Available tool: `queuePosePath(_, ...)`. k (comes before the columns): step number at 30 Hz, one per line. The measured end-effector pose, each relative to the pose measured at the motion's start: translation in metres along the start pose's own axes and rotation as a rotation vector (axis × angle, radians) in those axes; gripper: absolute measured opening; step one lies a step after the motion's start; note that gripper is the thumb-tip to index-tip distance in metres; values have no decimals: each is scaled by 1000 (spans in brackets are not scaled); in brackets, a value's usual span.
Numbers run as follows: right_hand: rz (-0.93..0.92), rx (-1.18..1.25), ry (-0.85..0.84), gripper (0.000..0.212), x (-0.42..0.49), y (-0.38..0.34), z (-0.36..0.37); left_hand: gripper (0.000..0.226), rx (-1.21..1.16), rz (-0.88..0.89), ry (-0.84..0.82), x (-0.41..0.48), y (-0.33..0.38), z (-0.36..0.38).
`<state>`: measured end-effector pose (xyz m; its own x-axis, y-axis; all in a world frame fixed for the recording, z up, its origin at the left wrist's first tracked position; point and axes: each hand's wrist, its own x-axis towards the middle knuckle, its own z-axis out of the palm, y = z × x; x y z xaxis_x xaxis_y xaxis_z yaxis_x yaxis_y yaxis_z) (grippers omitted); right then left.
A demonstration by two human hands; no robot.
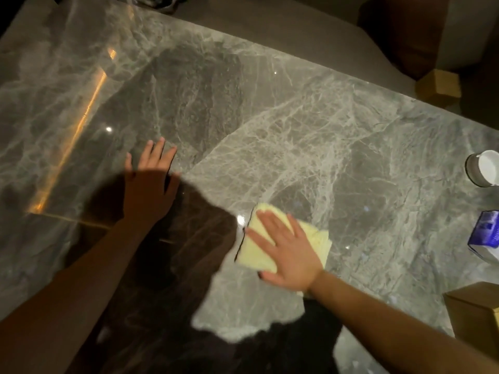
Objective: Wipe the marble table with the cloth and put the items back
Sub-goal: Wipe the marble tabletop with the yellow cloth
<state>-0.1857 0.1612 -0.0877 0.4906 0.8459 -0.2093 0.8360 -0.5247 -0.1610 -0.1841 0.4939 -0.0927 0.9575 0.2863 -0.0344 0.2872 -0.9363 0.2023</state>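
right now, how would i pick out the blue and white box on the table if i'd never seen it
Follow the grey marble table to its right side, beyond the right hand pressing the yellow cloth. At the picture's edge the blue and white box sits between a round white container farther off and a plain brown cardboard box nearer. Only it carries blue print.

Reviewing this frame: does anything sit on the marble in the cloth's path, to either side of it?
Leftward, only the left hand lies flat on the marble table. Rightward of the cloth, pressed under the right hand, stand a round white container, a blue carton and a cardboard box.
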Motion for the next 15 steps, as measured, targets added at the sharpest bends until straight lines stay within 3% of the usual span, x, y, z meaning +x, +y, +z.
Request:
queuePosePath(6,330,1,52,76,74,102,-42,52,-183,-147,98,-9,-5,-7)
queuePosePath(9,506,-3,87,76,105,144,-61,56,-105,-95,74,-10,-35,-15)
queuePosePath(15,807,34,169,71,162,184,-73,56,-5,-176,48,-11,-80,-18)
